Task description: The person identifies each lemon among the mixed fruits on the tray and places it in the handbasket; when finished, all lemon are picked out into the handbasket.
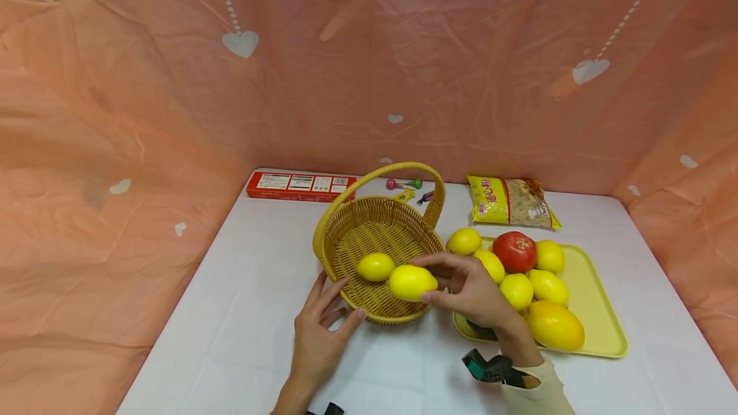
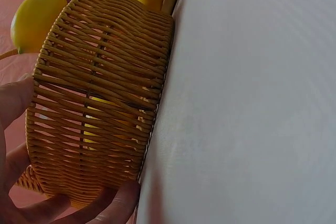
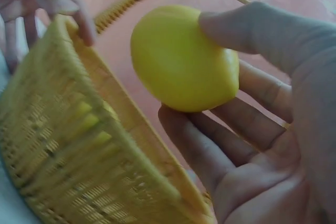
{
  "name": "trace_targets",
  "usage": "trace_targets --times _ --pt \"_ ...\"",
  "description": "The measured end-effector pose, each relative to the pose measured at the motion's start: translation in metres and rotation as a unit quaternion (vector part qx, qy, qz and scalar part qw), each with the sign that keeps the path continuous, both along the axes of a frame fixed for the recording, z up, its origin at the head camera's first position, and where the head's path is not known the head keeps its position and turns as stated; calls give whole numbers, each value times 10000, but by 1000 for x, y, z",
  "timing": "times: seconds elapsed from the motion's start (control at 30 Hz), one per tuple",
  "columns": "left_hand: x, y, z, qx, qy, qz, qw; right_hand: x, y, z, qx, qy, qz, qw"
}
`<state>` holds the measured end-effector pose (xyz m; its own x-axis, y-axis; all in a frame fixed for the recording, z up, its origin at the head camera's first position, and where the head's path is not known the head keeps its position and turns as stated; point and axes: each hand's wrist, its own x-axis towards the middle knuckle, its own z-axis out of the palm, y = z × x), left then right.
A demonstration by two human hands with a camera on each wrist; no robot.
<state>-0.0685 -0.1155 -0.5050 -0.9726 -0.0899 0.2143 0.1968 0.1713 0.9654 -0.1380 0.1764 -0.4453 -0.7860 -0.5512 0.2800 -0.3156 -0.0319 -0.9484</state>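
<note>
Right hand [image 1: 475, 293] fingers pinch a smooth yellow lemon [image 1: 412, 282] over the woven yellow wicker basket [image 1: 369, 309]. Left hand [image 1: 320, 325] fingers, relaxed, brace its near wall, steadying it.

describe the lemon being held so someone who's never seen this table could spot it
Start at the wicker basket in the middle of the white table. At its near right rim, the right hand pinches a lemon between thumb and fingers. Unlike the lemon lying inside the basket and those on the yellow tray, it is held up.

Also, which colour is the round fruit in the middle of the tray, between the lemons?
Red: the round fruit on the yellow tray shows best in the head view.
</note>
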Motion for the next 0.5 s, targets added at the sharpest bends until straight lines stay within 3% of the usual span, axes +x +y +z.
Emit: trace_targets --times 0.23,0.4,0.5 --pt "0 0 1 -48 -9 22 10000 7 -22 -3 897 -201 -102 9957" --pt "0 -1 0 -58 -1 30 10000 8 -28 -1 1412 161 -205 9896" --pt "0 -1 -1 -72 39 42 10000 8 -29 1 1415 294 -168 9894"
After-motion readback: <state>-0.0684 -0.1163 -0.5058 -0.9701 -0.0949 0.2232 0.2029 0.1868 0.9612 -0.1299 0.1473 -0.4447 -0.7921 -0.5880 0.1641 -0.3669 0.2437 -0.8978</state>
